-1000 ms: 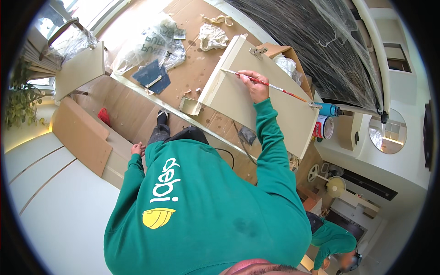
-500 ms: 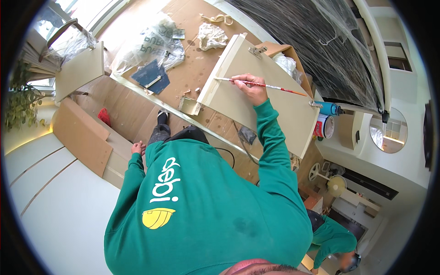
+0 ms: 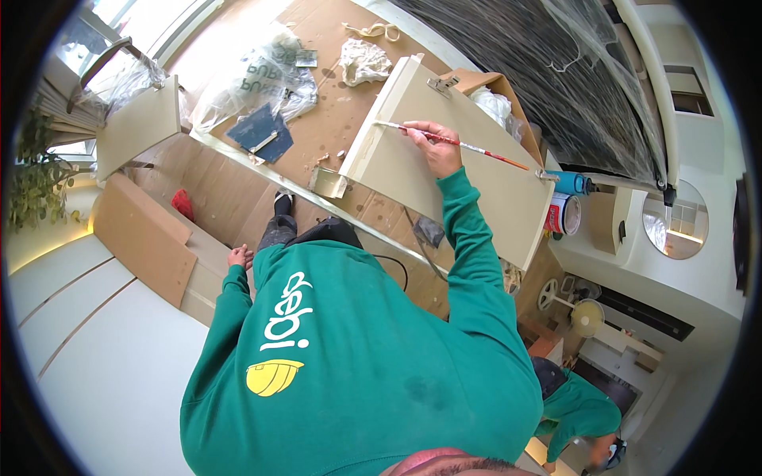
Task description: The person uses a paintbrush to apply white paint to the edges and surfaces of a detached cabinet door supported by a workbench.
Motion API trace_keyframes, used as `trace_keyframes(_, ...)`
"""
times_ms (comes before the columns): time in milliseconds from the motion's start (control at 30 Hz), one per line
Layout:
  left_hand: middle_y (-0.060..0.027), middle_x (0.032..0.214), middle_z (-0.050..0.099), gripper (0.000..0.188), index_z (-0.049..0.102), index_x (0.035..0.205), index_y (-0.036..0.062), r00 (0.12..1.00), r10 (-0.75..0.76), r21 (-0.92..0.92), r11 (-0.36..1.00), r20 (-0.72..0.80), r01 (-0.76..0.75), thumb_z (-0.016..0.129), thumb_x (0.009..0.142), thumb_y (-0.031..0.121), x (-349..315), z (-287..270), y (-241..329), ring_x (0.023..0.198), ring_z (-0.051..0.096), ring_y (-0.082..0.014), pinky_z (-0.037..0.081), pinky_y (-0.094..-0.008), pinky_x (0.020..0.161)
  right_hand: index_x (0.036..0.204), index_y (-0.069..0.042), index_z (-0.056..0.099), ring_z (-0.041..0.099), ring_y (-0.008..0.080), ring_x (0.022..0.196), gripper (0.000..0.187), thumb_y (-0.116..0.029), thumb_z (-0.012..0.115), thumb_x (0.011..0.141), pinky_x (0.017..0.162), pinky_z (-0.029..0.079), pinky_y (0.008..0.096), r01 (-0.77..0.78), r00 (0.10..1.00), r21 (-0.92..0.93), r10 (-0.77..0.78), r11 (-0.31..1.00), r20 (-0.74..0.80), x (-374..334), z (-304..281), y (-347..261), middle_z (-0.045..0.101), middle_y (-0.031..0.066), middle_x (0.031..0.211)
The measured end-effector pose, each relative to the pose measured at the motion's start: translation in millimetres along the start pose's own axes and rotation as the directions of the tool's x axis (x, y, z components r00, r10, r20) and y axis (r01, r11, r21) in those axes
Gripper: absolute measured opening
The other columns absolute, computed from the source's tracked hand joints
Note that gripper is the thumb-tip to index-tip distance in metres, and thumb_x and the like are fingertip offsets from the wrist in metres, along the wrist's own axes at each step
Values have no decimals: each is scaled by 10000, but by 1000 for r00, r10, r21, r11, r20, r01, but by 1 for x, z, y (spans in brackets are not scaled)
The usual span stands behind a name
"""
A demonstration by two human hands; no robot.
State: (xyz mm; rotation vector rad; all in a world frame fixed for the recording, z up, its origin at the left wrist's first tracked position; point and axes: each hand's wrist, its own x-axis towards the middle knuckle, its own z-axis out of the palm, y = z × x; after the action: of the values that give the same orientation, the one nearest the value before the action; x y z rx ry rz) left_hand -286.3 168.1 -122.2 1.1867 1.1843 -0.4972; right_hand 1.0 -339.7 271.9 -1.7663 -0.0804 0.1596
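My right hand (image 3: 435,149) is closed around a thin paintbrush (image 3: 488,154) with a red and white handle. Its pale tip meets the cream cabinet door panel (image 3: 484,202) close to the panel's left edge. A metal hinge (image 3: 443,84) sits at the panel's far end. Down by my left side hangs my left hand (image 3: 240,256), fingers loosely bent and apart, with nothing visible in it.
Cardboard covers the table, bearing plastic sheeting (image 3: 274,75), a crumpled cloth (image 3: 365,63) and dark sandpaper (image 3: 263,135). At right are a blue bottle (image 3: 570,183) and a paint can (image 3: 565,214). Another person (image 3: 583,408) bends at lower right. A second panel (image 3: 139,125) stands left.
The brush and my right hand have shifted slightly; the tip moved up and a little right, from the panel's edge strip onto its face near that edge. My left hand stays put.
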Motion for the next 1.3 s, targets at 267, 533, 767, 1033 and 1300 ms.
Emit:
trace_keyframes(267, -152, 937, 697, 354, 529, 1096, 50, 998, 17, -42, 999, 61, -14, 688, 928, 318, 9, -8, -5, 773, 691, -283, 591, -423, 635, 1012, -2, 745, 653, 150, 895, 160, -62, 661, 889, 821, 523, 278, 47, 990, -126, -29, 991, 141, -27, 12, -10, 708, 90, 947)
trace_keyframes(533, -136, 907, 698, 332, 536, 1096, 68, 1000, -13, 60, 998, -7, 14, 691, 927, 308, 2, 0, -3, 780, 691, -269, 586, -397, 603, 1044, -8, 735, 667, 144, 892, 173, -81, 663, 904, 794, 528, 257, -13, 1000, -21, 13, 1000, 29, -27, 13, -9, 720, 82, 963)
trace_keyframes(767, -118, 682, 624, 261, 524, 966, 86, 987, 150, 67, 987, -63, -146, 706, 919, 267, 8, 11, -4, 520, 608, -242, 464, -379, 382, 1050, 4, 719, 680, 149, 897, 162, -42, 647, 913, 817, 537, 270, 92, 991, -172, -72, 981, 115, -55, 12, -12, 727, 87, 962)
trace_keyframes(1033, -116, 808, 695, 253, 575, 1006, 45, 995, 7, 93, 996, -98, 2, 672, 943, 271, -32, 17, 12, 600, 648, -204, 516, -344, 456, 1042, -28, 724, 658, 164, 789, 193, -12, 699, 852, 672, 517, 296, 145, 976, -104, -125, 984, 176, -137, 93, -64, 695, 101, 870)
trace_keyframes(1300, -125, 854, 711, 277, 591, 1040, 34, 998, 42, 137, 990, -50, -35, 660, 946, 286, -28, 15, 31, 684, 688, -224, 564, -353, 527, 1070, -23, 715, 636, 266, 708, 266, -11, 707, 804, 618, 513, 341, 315, 949, -321, -289, 893, 130, -159, 125, 19, 649, 142, 812)
